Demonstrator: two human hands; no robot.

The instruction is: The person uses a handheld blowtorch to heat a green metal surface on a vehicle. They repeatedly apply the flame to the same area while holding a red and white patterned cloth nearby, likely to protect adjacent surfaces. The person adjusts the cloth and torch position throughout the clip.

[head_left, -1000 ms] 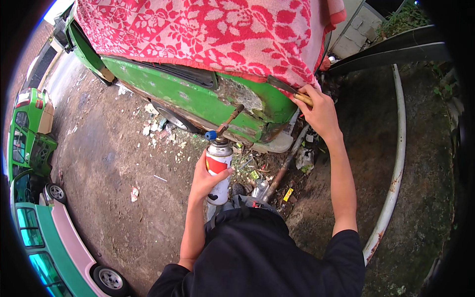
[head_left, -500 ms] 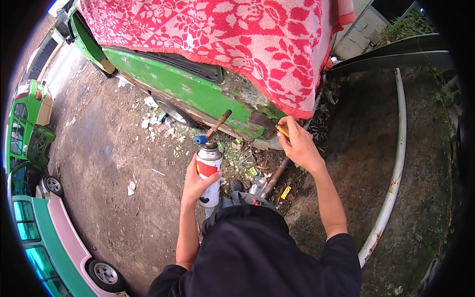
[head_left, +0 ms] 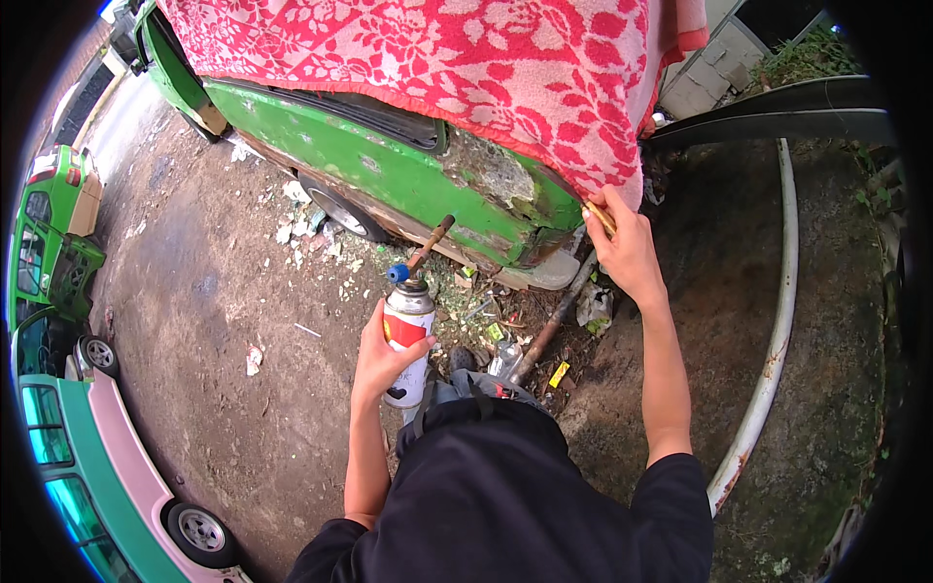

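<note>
My left hand (head_left: 380, 358) is wrapped round the white and red can of a blowtorch (head_left: 407, 335), held upright. The torch's blue knob and rusty nozzle point up and right toward the car; no flame can be made out. Fingers of my right hand (head_left: 627, 243) pinch the wooden handle of a scraper (head_left: 601, 218) by the car's rear corner, just below the blanket. Its blade cannot be made out now. The green car (head_left: 389, 160) has patches of stripped, rough paint on its rear side panel. A red and pink flowered blanket (head_left: 457, 68) covers its top.
Paint chips and litter (head_left: 321, 233) lie on the ground beside the rear wheel (head_left: 342, 212). A rusty pipe (head_left: 554, 325) runs near my feet. To the right is a long white pole (head_left: 768, 379). Other vehicles, including a teal and pink van (head_left: 121, 447), stand at left.
My right hand has moved up and right with the scraper, away from the side panel toward the blanket's corner. The scraper's broad blade no longer shows. My left hand holds the blowtorch almost unmoved.
</note>
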